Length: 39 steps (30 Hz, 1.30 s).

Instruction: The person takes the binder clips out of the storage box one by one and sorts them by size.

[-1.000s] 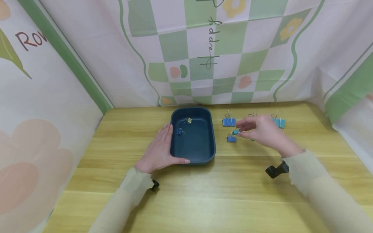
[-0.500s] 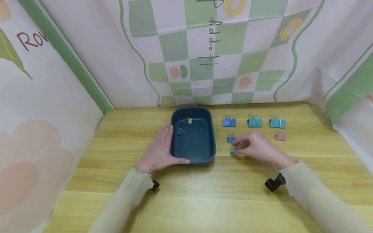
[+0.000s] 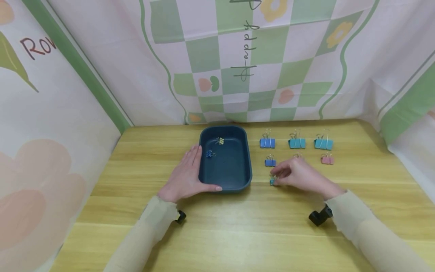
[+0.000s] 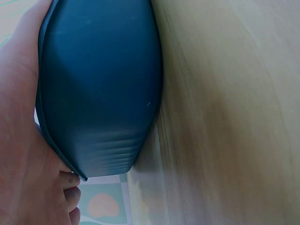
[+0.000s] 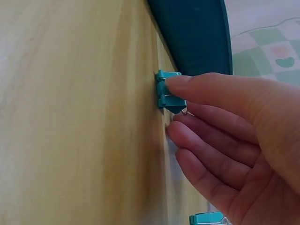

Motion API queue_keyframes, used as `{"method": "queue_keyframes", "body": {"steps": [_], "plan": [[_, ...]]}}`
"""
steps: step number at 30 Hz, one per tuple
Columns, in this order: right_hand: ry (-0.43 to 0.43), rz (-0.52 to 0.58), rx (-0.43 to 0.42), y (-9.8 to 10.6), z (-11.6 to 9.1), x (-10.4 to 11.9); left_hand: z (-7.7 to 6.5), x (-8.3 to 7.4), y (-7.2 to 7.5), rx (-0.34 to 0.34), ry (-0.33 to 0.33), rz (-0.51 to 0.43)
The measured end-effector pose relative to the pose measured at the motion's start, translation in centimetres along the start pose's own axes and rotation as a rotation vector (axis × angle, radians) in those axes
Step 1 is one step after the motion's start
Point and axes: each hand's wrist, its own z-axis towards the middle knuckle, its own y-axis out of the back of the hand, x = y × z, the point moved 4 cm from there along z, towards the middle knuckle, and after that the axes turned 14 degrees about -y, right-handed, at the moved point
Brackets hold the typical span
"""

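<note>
A small teal binder clip [image 5: 169, 91] stands on the table below a blue binder clip [image 3: 270, 163]. My right hand [image 3: 295, 174] pinches it; in the right wrist view the thumb presses its side, and the index fingertip is partly hidden. My left hand [image 3: 187, 175] rests against a dark blue tray [image 3: 250, 166], straight fingers along its left side and thumb on the near rim. Inside the tray lie a yellow binder clip [image 3: 220, 141] and a dark blue binder clip [image 3: 209, 154]. From the left wrist, the tray's outer wall [image 4: 103, 84] shows beside the hand.
Along the back right stand a large blue clip [image 3: 267, 143] and two large teal clips [image 3: 297, 143]. A pink clip [image 3: 327, 159] sits in the row in front. Another clip is mostly hidden behind my right hand. A patterned curtain [image 3: 238, 94] hangs at the table's back edge.
My right hand has come toward the table's front with the small teal clip, from beside the blue clips to below them, and the clip has turned upright. The left hand stays put.
</note>
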Motion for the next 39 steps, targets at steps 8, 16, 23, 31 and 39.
{"method": "queue_keyframes", "body": {"steps": [8, 16, 23, 31, 39], "plan": [[0.029, -0.024, -0.032, -0.2, 0.0, -0.3, 0.0, 0.0, 0.0, -0.004, -0.001, -0.007], [0.011, -0.045, -0.039, -0.1, 0.2, -0.7, 0.0, 0.0, -0.1, -0.001, -0.003, 0.001], [-0.010, 0.002, -0.072, 0.9, -0.1, 0.1, 0.0, -0.1, 0.1, 0.002, -0.008, -0.012], [0.080, 0.004, -0.184, 3.2, 0.4, 3.4, 0.0, -0.1, 0.1, 0.007, -0.001, -0.016], [0.091, 0.005, -0.191, 4.4, 1.0, 7.0, 0.0, 0.0, 0.1, -0.005, -0.014, -0.005]]}}
